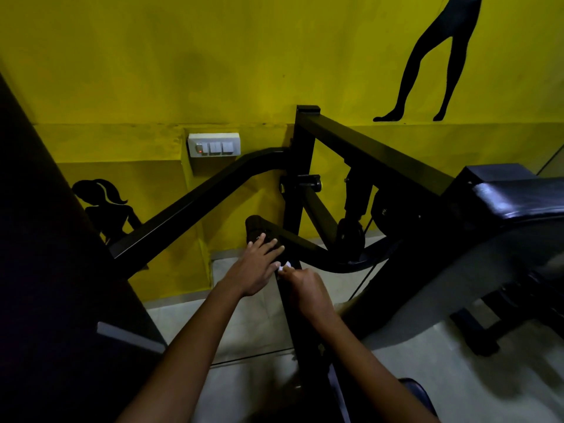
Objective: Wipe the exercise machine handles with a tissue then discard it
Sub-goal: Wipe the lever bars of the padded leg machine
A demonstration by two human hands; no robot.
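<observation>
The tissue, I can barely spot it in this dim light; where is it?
In the head view, the tissue shows as a small white scrap at centre, pinched by the right hand, beside the left hand on the handle.

Both hands (282,277) hold tissue (286,265) against handle (259,232).

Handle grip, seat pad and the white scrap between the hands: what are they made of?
Handle grip: probably matte black rubber or foam; no shine.
Seat pad: glossy black vinyl or leather, sheen on top.
White scrap: likely tissue paper, crumpled, held by right hand.
</observation>
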